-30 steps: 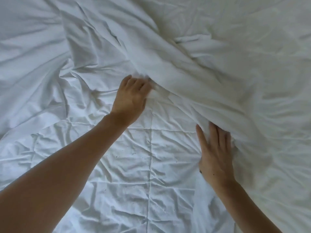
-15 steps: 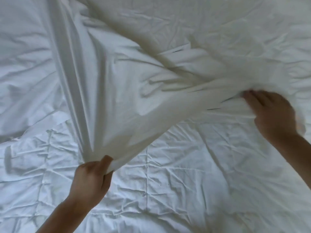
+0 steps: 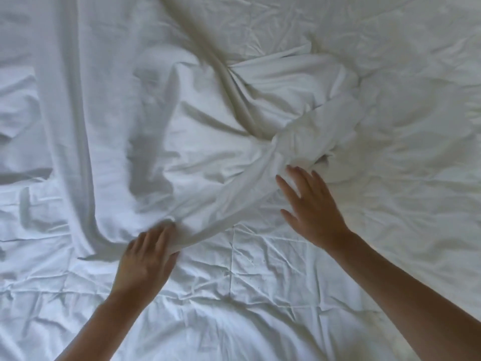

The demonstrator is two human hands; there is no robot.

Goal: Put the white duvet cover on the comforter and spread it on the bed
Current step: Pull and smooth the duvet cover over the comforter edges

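Observation:
The white duvet cover (image 3: 203, 142) lies rumpled across the upper half of the view, with a bunched knot of cloth right of centre. Below it the quilted white comforter (image 3: 234, 287) shows its stitched squares. My left hand (image 3: 145, 259) rests at the cover's lower edge, its fingers flat on the fold and its thumb under the cloth. My right hand (image 3: 309, 204) hovers beside the bunched knot with its fingers spread, holding nothing.
White bedding fills the whole view; no bed edge shows. A long fold of the cover (image 3: 70, 152) runs down the left side.
The cover, held up and stretched between both hands half a second ago, has dropped onto the comforter. My right hand let go and moved left, toward the centre; my left hand shifted right.

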